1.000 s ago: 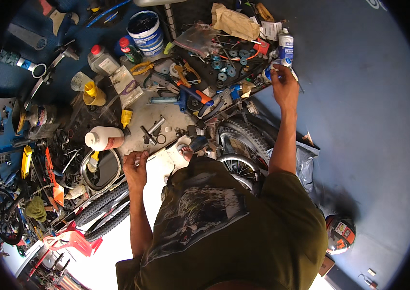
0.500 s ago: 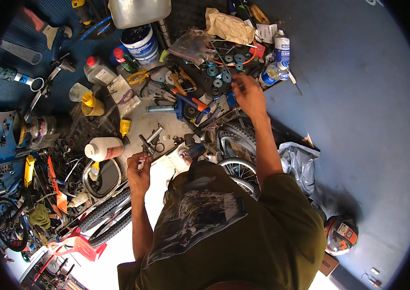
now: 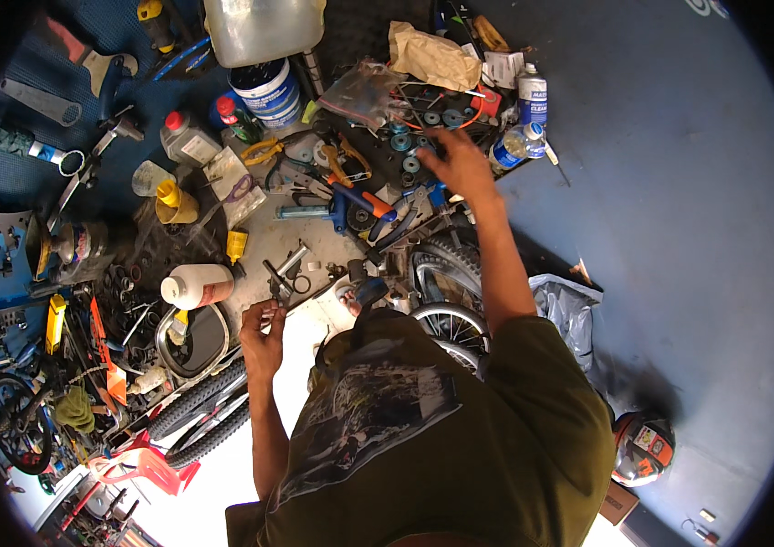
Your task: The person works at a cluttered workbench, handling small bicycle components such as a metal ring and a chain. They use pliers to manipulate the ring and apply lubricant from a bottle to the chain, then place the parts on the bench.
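My left hand [image 3: 264, 339] is at the bench's near edge, thumb and fingertips pinched together. Whatever is between them is too small to make out. Just beyond its fingertips lie a metal T-shaped part [image 3: 293, 258] and a dark ring [image 3: 301, 284]. At the back right, my right hand [image 3: 462, 167] reaches over the bench with thumb and fingers apart. Beneath and beside its fingers are several round blue-grey discs with centre holes, among them one disc [image 3: 400, 143] and a smaller one [image 3: 411, 165]. Nothing shows in that hand.
Pliers with orange handles [image 3: 364, 199] and other tools crowd the bench's middle. A white bottle [image 3: 197, 286] stands by an oval tray [image 3: 213, 351] at left. Bottles [image 3: 533, 96] line the right edge. Bicycle wheels [image 3: 449, 319] are below my right forearm.
My right hand has shifted slightly left over the discs, and its thumb has spread outward. My left hand has drawn back a little toward me from the T-shaped part, still pinched.
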The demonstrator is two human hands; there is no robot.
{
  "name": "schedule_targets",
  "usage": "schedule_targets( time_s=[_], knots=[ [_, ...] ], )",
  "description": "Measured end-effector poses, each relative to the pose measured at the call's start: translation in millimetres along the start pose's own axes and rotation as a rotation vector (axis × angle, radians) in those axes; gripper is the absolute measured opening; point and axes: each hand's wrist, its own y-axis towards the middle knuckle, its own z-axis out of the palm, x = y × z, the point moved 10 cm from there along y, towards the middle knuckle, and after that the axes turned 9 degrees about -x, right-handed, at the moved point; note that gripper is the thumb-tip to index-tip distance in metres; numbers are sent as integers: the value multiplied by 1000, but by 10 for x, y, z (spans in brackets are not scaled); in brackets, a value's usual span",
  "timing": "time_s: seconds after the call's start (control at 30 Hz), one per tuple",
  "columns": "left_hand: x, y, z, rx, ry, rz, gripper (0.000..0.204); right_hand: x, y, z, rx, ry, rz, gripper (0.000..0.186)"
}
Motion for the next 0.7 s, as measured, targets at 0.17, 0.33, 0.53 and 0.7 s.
schedule_targets(
  time_s=[0.17,0.33,0.53,0.7],
  knots=[
    [-68,28,55,14,-24,-4,21,153,-119,151,4,11,-54,44],
    [-97,27,88,36,5,-18,21,69,41,142,-10,-32,-59,30],
    [-136,-3,68,21,-5,-13,20,-235,424,78,-106,88,-109,18],
    [-92,-44,23,-15,-20,62,20,-281,526,118,-72,306,1,19]
  ],
)
